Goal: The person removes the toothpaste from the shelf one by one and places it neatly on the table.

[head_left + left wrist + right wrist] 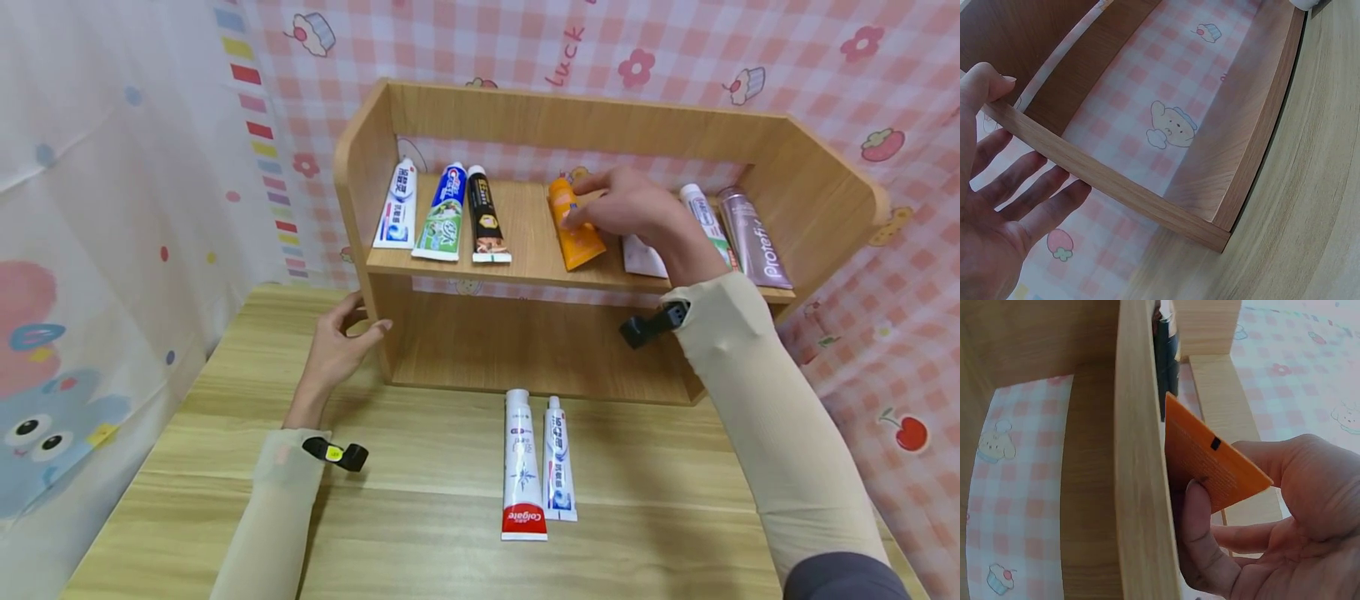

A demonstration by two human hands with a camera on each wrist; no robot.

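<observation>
My right hand (pixel 628 202) pinches an orange tube (pixel 577 237) on the top board of a wooden shelf (pixel 525 275). In the right wrist view, the flat end of that tube (pixel 1204 456) shows between thumb and fingers, near the board's front edge. My left hand (pixel 337 342) holds the shelf's left side panel; the left wrist view has the thumb on one side of the panel (pixel 1116 181) and the fingers on the other. Beside the right hand lies a pale tube (pixel 643 257), partly hidden by that hand.
On the top board's left lie a white toothpaste tube (pixel 397 204), a blue-green one (pixel 444 212) and a black one (pixel 486 215). A white-green tube (pixel 708 221) and a mauve one (pixel 752 237) lie right. A Colgate tube (pixel 522 467) and a smaller toothpaste tube (pixel 558 462) lie on the table.
</observation>
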